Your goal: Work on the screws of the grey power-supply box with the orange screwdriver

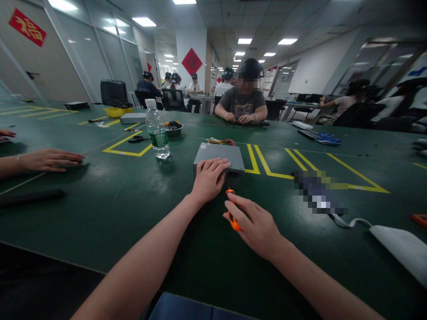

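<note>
A grey metal computer power supply unit (234, 156) lies on the green table in front of me, its bundle of coloured cables (222, 142) at the far side. My left hand (211, 177) is laid over its near top edge, fingers across the top and thumb down by the front face, holding it. In my right hand (255, 222) is an orange and black screwdriver (234, 222), pinched by the handle. Its thin shaft points at the shaded front face of the unit; whether the tip touches a screw I cannot tell.
A water bottle (157, 131) stands left of the unit, near a metal bowl (174, 129). Another person's hand (50, 160) rests at the left. A blurred-out dark object (318, 191) and a white cable (350, 221) lie right. A person (245, 95) sits opposite.
</note>
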The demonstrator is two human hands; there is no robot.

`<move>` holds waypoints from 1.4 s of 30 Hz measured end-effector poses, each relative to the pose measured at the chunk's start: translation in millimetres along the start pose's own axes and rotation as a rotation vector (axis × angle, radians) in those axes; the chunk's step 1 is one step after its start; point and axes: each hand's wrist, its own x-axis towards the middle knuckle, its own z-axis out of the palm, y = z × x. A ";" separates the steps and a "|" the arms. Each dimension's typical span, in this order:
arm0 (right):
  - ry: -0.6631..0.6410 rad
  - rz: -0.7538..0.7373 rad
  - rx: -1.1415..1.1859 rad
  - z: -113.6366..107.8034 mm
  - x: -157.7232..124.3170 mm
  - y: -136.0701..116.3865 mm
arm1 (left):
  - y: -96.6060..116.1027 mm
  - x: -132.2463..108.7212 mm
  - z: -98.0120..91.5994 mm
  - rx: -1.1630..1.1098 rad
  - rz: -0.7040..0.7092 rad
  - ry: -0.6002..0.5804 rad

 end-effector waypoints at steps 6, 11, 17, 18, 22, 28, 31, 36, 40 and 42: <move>0.092 -0.080 -0.156 5.7 -0.6 8.9 | 0.3 0.3 0.4 -0.003 -0.012 0.007; 0.071 -0.064 -0.158 8.3 -2.3 8.8 | 1.0 0.5 1.5 -0.001 -0.013 0.011; 0.133 0.015 -0.126 5.5 0.7 9.9 | 3.2 1.8 2.0 -0.004 -0.027 0.015; 0.138 0.022 -0.110 3.0 -0.1 10.7 | 3.4 1.9 1.9 -0.006 -0.027 0.014; 0.173 0.007 -0.033 -12.6 -9.1 17.1 | 2.9 2.1 1.4 -0.015 -0.028 0.018; 0.193 0.049 -0.076 -26.2 -20.7 29.9 | 0.3 2.3 1.6 -0.019 -0.019 0.012; 0.177 0.055 -0.057 -23.4 -19.6 30.7 | -0.4 2.4 1.4 -0.017 -0.015 0.011; 0.164 0.062 -0.045 -19.7 -16.8 29.3 | -0.5 2.1 0.4 -0.023 -0.019 0.007; 0.162 0.052 -0.045 -19.2 -16.0 29.6 | -0.8 1.9 0.7 -0.027 -0.014 0.009; 0.170 0.065 -0.036 -18.8 -16.5 29.6 | -1.1 1.8 1.3 -0.027 -0.013 0.011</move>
